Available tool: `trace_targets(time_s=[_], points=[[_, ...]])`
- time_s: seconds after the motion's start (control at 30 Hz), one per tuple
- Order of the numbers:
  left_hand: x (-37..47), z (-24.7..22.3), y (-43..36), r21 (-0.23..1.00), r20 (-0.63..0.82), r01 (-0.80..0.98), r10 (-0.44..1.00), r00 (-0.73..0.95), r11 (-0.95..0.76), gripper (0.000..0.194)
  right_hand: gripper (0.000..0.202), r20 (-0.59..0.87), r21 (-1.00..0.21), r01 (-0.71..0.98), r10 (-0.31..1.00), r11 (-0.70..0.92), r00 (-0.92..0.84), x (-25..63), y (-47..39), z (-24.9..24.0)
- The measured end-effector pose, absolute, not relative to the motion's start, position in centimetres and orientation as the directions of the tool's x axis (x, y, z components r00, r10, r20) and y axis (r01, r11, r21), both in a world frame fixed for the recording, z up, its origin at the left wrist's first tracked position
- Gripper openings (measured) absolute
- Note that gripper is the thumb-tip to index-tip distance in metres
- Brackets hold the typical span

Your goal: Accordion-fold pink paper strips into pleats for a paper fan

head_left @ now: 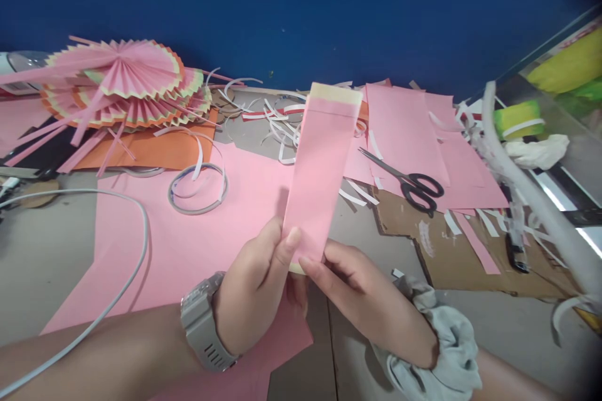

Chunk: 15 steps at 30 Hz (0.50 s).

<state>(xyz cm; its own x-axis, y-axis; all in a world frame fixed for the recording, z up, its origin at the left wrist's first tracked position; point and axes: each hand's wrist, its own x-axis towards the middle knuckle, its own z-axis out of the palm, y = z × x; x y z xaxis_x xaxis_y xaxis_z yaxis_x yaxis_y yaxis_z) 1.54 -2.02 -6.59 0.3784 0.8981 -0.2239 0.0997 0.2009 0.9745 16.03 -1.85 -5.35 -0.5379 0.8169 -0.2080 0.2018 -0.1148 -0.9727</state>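
Observation:
Both hands hold one folded strip of pink paper (322, 163), tilted upright, with a pale yellow band along its top end and a bit of yellow at the bottom. My left hand (256, 282) grips its lower left edge, thumb on the front face. At the lower right corner, my right hand (357, 291) pinches the strip between thumb and fingers. The fingers behind the paper are partly hidden. Beneath the hands lies a large pink sheet (188, 250), and a roll of tape (197, 189) rests on it.
Pleated paper fans (136, 75) are piled at the back left on an orange sheet (155, 149). Black-handled scissors (407, 182) lie on pink sheets (409, 131) to the right, beside cardboard (442, 257). A white cable (145, 232) crosses the left side. Paper scraps (282, 122) litter the back.

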Motion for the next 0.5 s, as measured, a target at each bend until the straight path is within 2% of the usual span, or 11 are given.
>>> trace_targets(time_s=[0.17,0.27,0.4,0.5], points=[[1.6,-6.5,-1.4,0.953,-0.275,-0.004,0.869,0.410,0.303,0.022,0.033,-0.261,-0.963,0.188,0.836,-0.192,-0.482,16.3,-2.3,-5.9],[1.4,-6.4,-1.1,0.967,-0.192,-0.058,0.863,0.468,0.246,0.020,0.026,-0.281,-0.943,0.275,0.890,-0.186,-0.358,16.9,-2.5,-6.0],[1.1,-6.6,-1.0,0.993,-0.050,-0.068,0.887,0.460,0.092,0.023,0.023,-0.167,-0.880,0.473,0.907,0.040,-0.386,17.4,-2.5,-6.0],[1.1,-7.1,-0.8,0.970,-0.131,-0.122,0.879,0.459,0.209,0.019,0.026,-0.134,-0.754,0.626,0.888,0.197,-0.441,17.1,-2.5,-6.3]])
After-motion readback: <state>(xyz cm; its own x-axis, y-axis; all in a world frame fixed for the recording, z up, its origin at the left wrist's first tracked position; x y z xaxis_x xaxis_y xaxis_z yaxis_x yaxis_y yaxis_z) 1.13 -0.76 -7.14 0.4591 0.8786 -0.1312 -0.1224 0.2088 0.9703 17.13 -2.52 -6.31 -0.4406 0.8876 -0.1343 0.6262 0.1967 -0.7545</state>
